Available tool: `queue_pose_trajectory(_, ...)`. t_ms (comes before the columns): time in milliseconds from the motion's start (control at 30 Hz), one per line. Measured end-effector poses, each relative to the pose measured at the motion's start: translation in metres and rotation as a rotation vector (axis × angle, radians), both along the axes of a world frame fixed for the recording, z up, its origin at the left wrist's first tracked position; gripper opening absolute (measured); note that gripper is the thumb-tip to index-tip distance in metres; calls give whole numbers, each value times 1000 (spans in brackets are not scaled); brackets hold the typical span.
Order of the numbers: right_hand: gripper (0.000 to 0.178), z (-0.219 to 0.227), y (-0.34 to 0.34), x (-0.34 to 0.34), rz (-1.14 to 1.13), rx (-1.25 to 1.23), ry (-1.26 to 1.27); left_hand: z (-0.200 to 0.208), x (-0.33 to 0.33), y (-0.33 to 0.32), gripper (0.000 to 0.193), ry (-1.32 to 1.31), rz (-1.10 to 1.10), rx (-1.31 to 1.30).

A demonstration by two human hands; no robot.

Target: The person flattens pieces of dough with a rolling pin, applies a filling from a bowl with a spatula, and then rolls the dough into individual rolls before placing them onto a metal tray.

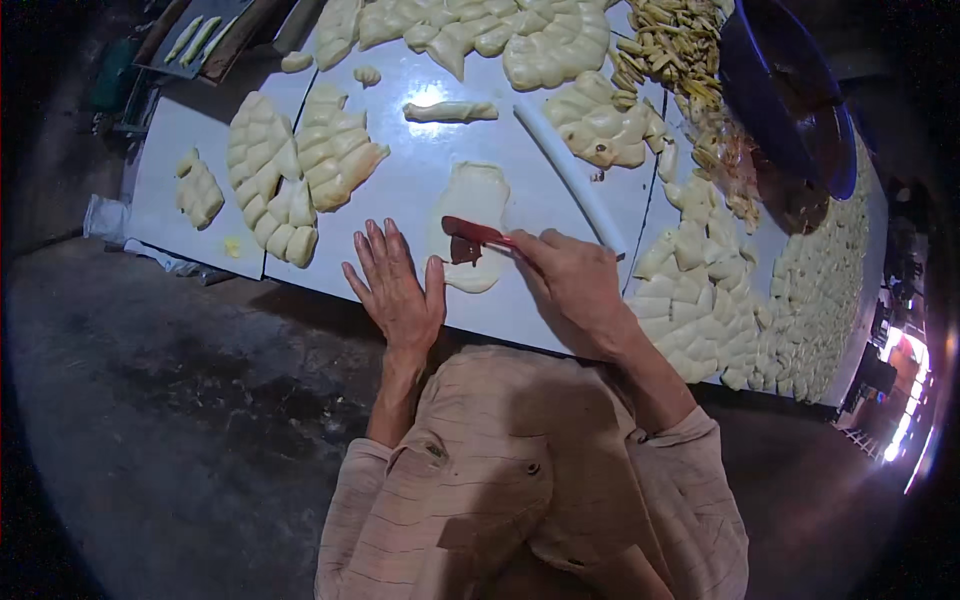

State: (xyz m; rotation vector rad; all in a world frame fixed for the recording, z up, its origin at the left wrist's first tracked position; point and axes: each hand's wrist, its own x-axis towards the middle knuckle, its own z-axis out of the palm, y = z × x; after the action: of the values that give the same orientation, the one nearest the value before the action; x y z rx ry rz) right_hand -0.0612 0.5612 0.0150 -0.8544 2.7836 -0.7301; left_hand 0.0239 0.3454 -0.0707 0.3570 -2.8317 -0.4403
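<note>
In my right hand (pixel 575 275) is a red spatula (pixel 470 230), its blade touching a smear of dark brown filling (pixel 463 252). The filling lies on the near half of a flat, rolled-out sheet of pale dough (pixel 474 190). My left hand (pixel 393 280) rests palm down on the white table just left of the sheet, fingers spread, holding nothing. Beyond the sheet lies a rolled-up piece of dough (pixel 450 112). A white rolling pin (pixel 570 180) lies slantwise on the right, past the spatula hand.
Clusters of dough pieces (pixel 270 180) sit at the left, with more dough (pixel 560 45) along the far side. A large dark blue basin (pixel 785 100) holding something brown stands at the right, near light-brown strips (pixel 670 45). Many small dough pieces (pixel 820 290) cover the right end.
</note>
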Motion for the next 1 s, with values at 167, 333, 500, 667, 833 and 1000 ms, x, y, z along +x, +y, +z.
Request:
queue_pose_trajectory(167,24,-1,12,2,18,-70,91,0,3,-3,75,12,6,-6)
queue_pose_trajectory(333,26,6,25,12,18,6,41,0,0,-4,75,12,-11,16)
queue_pose_trajectory(500,23,3,39,10,-215,-293,-164,4,-5,2,92,20,-117,20)
queue_pose_trajectory(667,25,19,82,-33,-695,-818,-468,7,9,-22,102,-24,-143,32)
queue_pose_trajectory(833,28,50,227,-110,-917,-292,638,6,1,-13,103,18,-212,22)
queue_pose_trajectory(1000,26,64,277,-125,-966,544,620,6,2,-15,101,18,-243,36)
